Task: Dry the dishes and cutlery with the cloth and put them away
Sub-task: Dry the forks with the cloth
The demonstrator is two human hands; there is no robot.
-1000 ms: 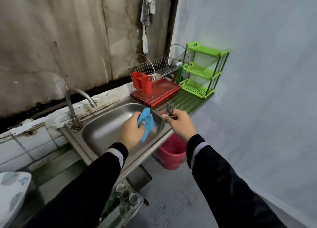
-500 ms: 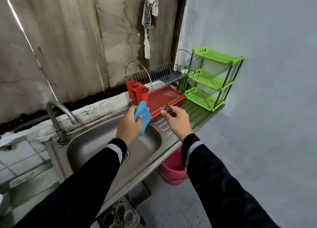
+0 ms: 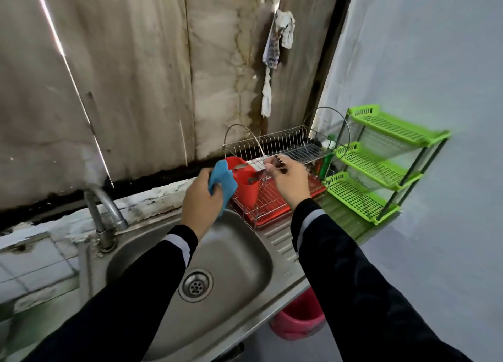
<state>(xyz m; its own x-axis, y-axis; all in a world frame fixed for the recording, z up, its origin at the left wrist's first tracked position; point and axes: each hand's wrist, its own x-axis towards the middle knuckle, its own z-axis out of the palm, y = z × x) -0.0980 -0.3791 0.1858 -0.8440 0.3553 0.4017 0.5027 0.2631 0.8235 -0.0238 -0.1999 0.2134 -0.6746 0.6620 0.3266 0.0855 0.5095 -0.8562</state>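
Note:
My left hand [image 3: 202, 198] grips a bunched blue cloth [image 3: 223, 181] just left of the red cutlery holder [image 3: 246, 190]. My right hand [image 3: 290, 183] pinches a piece of cutlery [image 3: 278, 162] by its dark handle, in front of the wire dish rack [image 3: 288, 144]. The cutlery's metal end [image 3: 241, 167] reaches left over the rim of the red holder. The rack stands on a red drip tray [image 3: 272, 213]; its wire slots look bare.
A steel sink [image 3: 234, 255] with a tap [image 3: 102, 206] lies below my arms. A green three-tier plastic shelf [image 3: 381, 166] stands right of the rack, with a green bottle [image 3: 326, 157] between them. A pink bucket [image 3: 299, 323] sits under the counter. A rag [image 3: 277, 43] hangs on the wall.
Both hands rose from over the sink toward the rack. The right hand turned the cutlery so its metal end points at the red holder. The cloth stays in the left hand.

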